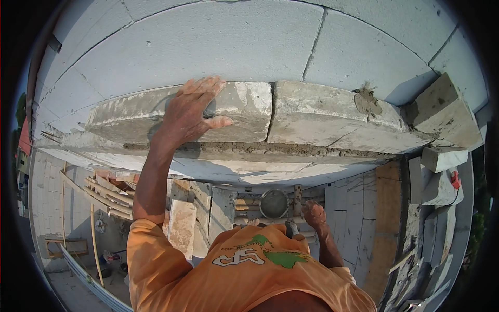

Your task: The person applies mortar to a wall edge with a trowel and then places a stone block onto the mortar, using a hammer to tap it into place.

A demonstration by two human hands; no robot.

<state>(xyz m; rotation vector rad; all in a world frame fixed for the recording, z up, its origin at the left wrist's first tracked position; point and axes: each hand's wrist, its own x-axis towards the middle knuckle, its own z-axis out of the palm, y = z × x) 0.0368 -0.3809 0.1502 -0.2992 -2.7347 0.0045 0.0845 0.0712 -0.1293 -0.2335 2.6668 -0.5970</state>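
My left hand (192, 112) lies with spread fingers across the top edge of a grey concrete block (241, 106), its thumb on the near face. This block sits on a bed of mortar (260, 150), a narrow joint away from a second block (322, 112). A clump of wet mortar (368, 101) sticks to the second block's top. Lower down, my right hand (314, 214) hangs with curled fingers beside a round bucket (274, 203) of grey material. Whether those fingers hold anything is hidden.
Beyond the row rises a wall of large pale blocks (223, 41). A tilted block (447, 112) stands at the right end, above stacked blocks (439, 187) with a small red object (455, 180). Wooden poles (109, 195) and boards (182, 223) lie below on the left.
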